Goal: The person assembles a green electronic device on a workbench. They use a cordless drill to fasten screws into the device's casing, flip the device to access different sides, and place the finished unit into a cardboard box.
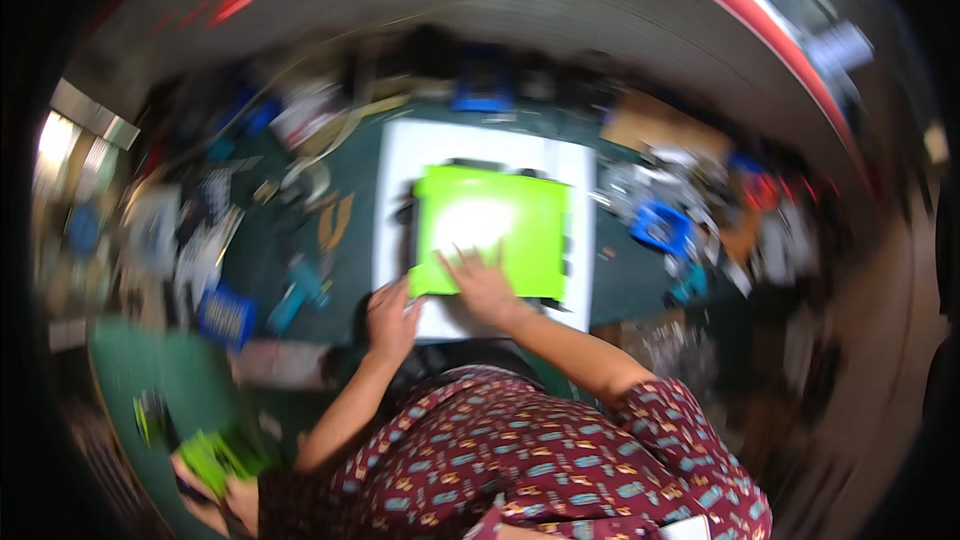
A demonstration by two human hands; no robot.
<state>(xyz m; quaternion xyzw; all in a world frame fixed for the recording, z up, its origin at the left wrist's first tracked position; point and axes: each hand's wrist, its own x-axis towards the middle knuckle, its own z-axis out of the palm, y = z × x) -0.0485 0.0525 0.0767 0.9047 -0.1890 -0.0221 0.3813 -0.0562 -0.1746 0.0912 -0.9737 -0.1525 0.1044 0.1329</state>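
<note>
A bright lime-green flat panel or cover (530, 240) with dark parts sticking out around its edges lies on a white sheet or board (397, 165). My right hand (482, 285) rests palm down on the panel's near part, fingers spread. At the panel's near left corner is my left hand (392, 322), its fingers bent and close together against the edge. Blur hides whether they pinch the corner or a small part there.
A dark green table carries a teal power tool (293, 295), a blue bin (228, 317), orange-handled pliers or cutters (335, 223) and a blue tray (661, 227) among clutter. At lower left, another person's hands (240, 502) hold a green piece (215, 460).
</note>
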